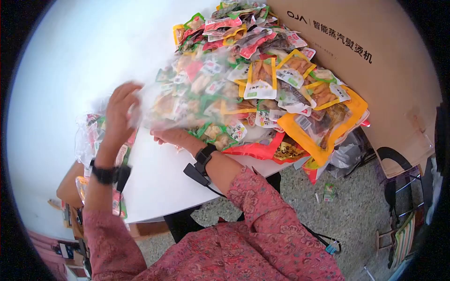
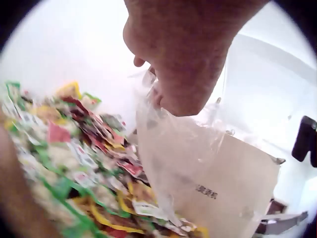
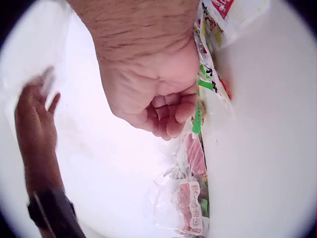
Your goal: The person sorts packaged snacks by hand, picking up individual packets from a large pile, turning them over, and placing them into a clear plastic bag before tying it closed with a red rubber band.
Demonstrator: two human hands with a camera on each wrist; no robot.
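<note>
My left hand (image 1: 123, 110) is raised over the white table and pinches the edge of a clear plastic bag (image 2: 173, 153). In the head view the bag spreads, blurred, from that hand across the near side of a heap of sealed snack packets (image 1: 211, 33). The right hand (image 1: 172, 136) is low at the heap's near left edge, just below the bag. Its fingers (image 3: 171, 116) are curled toward the palm in the right wrist view, where no held thing shows. Beside them are green-edged packets (image 3: 197, 119).
A large cardboard box (image 1: 356, 61) stands behind the heap on the right. Another clear bag with packets (image 1: 89, 136) lies at the table's left side. Big yellow-edged packets (image 1: 323, 126) lie near the table's right edge. A grey plastic bag (image 1: 347, 159) is beyond that edge.
</note>
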